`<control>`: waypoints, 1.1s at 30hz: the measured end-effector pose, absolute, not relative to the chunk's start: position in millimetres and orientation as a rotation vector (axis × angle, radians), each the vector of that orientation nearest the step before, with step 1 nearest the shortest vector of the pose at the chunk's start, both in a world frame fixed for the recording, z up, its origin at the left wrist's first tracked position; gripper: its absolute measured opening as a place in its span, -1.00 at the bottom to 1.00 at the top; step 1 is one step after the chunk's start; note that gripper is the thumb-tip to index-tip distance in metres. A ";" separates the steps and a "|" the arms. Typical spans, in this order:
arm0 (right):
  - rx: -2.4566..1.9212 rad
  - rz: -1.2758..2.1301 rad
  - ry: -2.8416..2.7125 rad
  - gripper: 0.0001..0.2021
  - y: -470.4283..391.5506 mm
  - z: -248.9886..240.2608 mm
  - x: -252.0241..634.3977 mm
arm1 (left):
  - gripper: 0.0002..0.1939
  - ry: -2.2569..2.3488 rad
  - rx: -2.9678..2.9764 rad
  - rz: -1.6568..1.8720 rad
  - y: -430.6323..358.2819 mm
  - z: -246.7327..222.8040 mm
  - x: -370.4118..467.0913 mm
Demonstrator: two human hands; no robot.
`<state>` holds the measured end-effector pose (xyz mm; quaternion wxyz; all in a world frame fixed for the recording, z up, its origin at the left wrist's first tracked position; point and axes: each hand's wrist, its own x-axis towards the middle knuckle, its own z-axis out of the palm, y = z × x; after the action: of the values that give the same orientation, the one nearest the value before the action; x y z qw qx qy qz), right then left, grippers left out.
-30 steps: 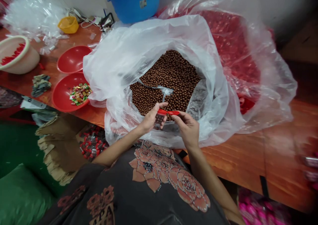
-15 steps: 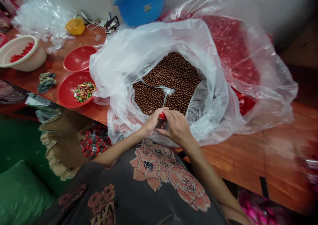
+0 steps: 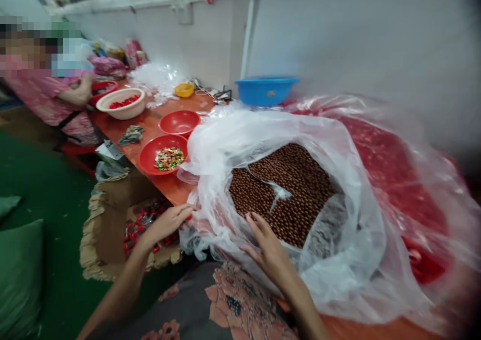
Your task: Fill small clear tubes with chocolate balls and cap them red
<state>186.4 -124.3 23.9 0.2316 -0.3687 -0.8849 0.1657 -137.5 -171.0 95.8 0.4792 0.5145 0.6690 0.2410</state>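
My left hand (image 3: 171,226) is over the near edge of the table, beside the cardboard box. Its fingers are closed on a small jar, of which only a bit of red lid (image 3: 190,217) shows at the fingertips; the rest is hidden. My right hand (image 3: 267,247) is open, fingers apart and holding nothing, at the near rim of a large clear plastic bag (image 3: 218,134). Inside the bag lie many round brown chocolate balls (image 3: 293,185), with a strip of clear plastic (image 3: 280,192) on top. Below my left hand, red-lidded jars (image 3: 139,225) lie in the cardboard box (image 3: 107,225).
Left of the bag stand a red bowl of wrapped sweets (image 3: 146,154), another red bowl (image 3: 180,122) and a white basin of red pieces (image 3: 122,112). A blue basin (image 3: 267,90) is behind. Red items fill a bag (image 3: 394,164) at right. A person in pink (image 3: 37,99) works at far left.
My hands have parted. The left has moved left towards the box with the jar; the right has let go and opened. The view has tilted up and turned left, bringing the other person in.
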 end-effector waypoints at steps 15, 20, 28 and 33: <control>-0.810 0.191 -2.672 -0.47 9.5 45.4 160.3 | 0.14 2.084 2.151 0.681 -37.9 88.4 -97.6; -1.043 0.027 -2.680 -0.49 84.5 59.2 162.3 | 0.20 2.256 1.991 0.359 47.1 77.3 -78.7; -1.567 -0.202 -2.506 -0.42 191.0 93.0 218.2 | 0.00 2.018 1.671 0.799 111.7 75.9 -126.6; -1.340 -0.145 -2.546 -0.55 194.3 86.7 195.5 | -0.13 1.846 1.501 0.976 129.5 62.0 -156.0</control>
<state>195.5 194.3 86.7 0.1300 -0.4612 -0.8763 -0.0499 -156.0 129.5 62.0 0.2812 0.5603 0.6889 0.3640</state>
